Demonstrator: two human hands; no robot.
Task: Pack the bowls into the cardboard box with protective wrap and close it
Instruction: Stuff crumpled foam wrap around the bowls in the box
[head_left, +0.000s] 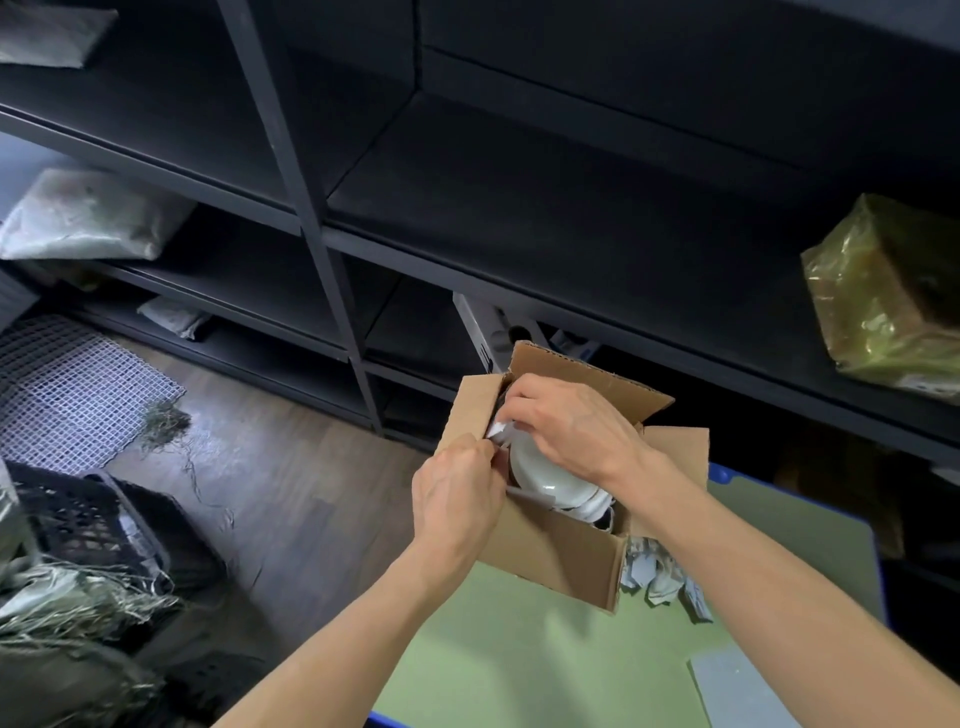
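Fig.: glazed bowls (545, 475), prob. slick, heavy & fragile, stacked inside cardboard box (550, 551); L hand (457, 493) pinches wrap (497, 430) at box's left wall, R hand (569, 421) grips wrap over bowls; support undersides, not rims.

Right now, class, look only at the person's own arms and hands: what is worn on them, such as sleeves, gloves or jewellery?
The left forearm and right forearm are bare to the frame's edge; no sleeve shows. The left hand and right hand wear no gloves. No watch, bracelet or ring shows on either wrist or on the visible fingers.
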